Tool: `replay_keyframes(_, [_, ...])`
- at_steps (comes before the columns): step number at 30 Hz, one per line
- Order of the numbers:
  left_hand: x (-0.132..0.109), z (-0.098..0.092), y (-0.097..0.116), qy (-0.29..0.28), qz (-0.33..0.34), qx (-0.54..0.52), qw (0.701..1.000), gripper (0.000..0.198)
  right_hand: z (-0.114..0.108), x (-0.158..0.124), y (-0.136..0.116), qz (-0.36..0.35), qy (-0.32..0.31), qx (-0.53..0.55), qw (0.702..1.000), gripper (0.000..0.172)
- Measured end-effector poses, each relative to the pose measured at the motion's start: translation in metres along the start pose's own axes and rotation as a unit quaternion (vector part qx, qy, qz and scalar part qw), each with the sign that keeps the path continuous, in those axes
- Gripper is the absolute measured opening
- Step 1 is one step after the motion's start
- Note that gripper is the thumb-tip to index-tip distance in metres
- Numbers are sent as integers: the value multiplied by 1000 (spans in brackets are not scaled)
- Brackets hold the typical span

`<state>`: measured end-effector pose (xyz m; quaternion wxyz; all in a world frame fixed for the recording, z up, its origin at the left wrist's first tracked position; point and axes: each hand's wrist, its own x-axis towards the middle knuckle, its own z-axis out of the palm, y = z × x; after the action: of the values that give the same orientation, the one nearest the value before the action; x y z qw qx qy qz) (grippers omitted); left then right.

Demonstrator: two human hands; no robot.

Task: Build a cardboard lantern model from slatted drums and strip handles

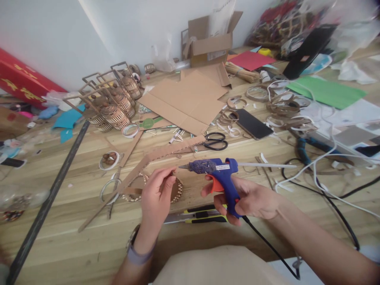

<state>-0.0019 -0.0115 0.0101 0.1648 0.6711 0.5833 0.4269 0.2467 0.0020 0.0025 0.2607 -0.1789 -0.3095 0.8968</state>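
My right hand [252, 200] grips a blue hot-glue gun [218, 172] by its handle, a finger on the orange trigger. Its nozzle points left, close to my left hand [156, 196]. That hand pinches a small brown piece [173, 173] between thumb and fingers, just in front of the nozzle tip. Under the left hand lies a round cardboard disc with a beaded rim [177, 192]. A glue stick [267, 165] sticks out of the gun's back, and its black cord [267, 245] runs down toward me.
A yellow-black utility knife [196, 215] lies just below my hands. Black scissors [215, 141], a phone [252, 123], flat cardboard sheets [187, 99], cardboard lantern shapes [114, 105], cardboard rings and tangled cables [320, 166] crowd the wooden table. A long dark bar [50, 198] crosses the left.
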Motion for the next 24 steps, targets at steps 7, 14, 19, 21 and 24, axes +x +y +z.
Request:
replay_keyframes(7, [-1,-1,-1,-1,3,-2,1000,19,6,2,-4,-24,63,-28,997,43])
replay_keyframes(14, [-3,2,-3,15,-15,-17,1000,20,11,19,3,-55,191,-55,979,32])
replay_keyframes(19, [-6,4,-4,20,-29,-53,998,16,11,27,13,-62,214,-54,973,40])
replay_keyframes(21, [-6,3,-3,18,-26,-55,998,15,11,29,15,-59,237,-39,969,43])
replay_keyframes(24, [-6,3,-3,16,-22,-54,998,15,13,32,17,-60,255,-31,965,47])
